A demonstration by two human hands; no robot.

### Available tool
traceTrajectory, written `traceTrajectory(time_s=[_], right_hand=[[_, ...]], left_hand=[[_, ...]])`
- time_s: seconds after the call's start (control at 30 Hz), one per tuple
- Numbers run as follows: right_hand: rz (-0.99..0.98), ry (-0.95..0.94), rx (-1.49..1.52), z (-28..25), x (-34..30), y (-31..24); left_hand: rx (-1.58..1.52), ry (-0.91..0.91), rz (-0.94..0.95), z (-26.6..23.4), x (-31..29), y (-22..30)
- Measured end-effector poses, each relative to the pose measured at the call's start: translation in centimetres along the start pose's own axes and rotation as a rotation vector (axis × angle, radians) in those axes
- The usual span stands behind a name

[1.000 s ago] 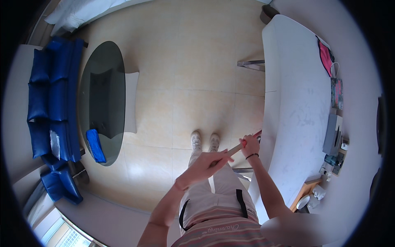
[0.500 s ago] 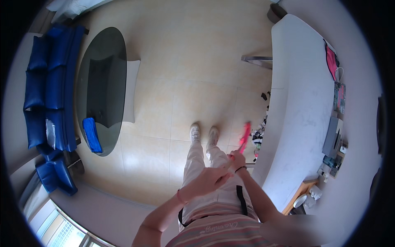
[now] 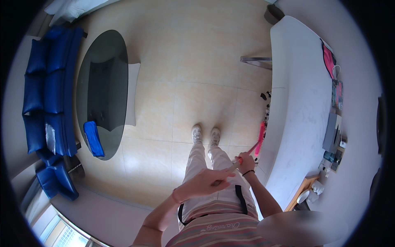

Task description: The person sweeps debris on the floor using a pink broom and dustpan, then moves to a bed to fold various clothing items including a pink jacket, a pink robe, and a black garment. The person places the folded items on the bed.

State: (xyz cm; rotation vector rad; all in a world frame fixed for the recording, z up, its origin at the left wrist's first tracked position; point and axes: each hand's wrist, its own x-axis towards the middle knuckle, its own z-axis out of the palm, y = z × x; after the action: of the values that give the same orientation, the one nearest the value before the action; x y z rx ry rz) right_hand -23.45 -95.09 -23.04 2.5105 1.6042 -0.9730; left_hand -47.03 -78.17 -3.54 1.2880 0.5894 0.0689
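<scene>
Both my hands are closed round the handle of a broom with a pink head. My left hand grips it near the upper end, in front of my thighs. Farther down the handle, to the right, is my right hand. The pink head rests on the floor at the base of the long white counter. Beside it, small black and white scraps lie scattered along the counter's edge, partly hidden under it.
A dark oval glass table with a folded blue cloth stands at left, beside a blue sofa. A metal leg juts out from under the counter. Various items, including a grey box, line the counter's wall side.
The broom head has moved right, toward the counter, and now covers part of the scraps. My right hand has shifted slightly right and down with the handle.
</scene>
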Motion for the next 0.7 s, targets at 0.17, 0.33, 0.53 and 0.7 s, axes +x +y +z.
traceTrajectory(time_s=[0.17,0.33,0.53,0.7], right_hand=[[-0.072,0.002,0.215,2.6,-2.8,-6.6],[-0.031,0.072,0.389,8.6,-2.8,-5.8],[0.115,0.074,0.238,10.0,-0.1,0.9],[0.203,-0.107,-0.188,9.8,-1.0,9.0]], left_hand=[[0.076,-0.086,0.033,-1.8,-3.7,2.0],[0.054,-0.209,0.138,2.2,-2.7,-4.1],[-0.057,-0.192,-0.065,3.9,2.5,-8.4],[-0.075,-0.116,0.035,7.8,3.2,-13.7]])
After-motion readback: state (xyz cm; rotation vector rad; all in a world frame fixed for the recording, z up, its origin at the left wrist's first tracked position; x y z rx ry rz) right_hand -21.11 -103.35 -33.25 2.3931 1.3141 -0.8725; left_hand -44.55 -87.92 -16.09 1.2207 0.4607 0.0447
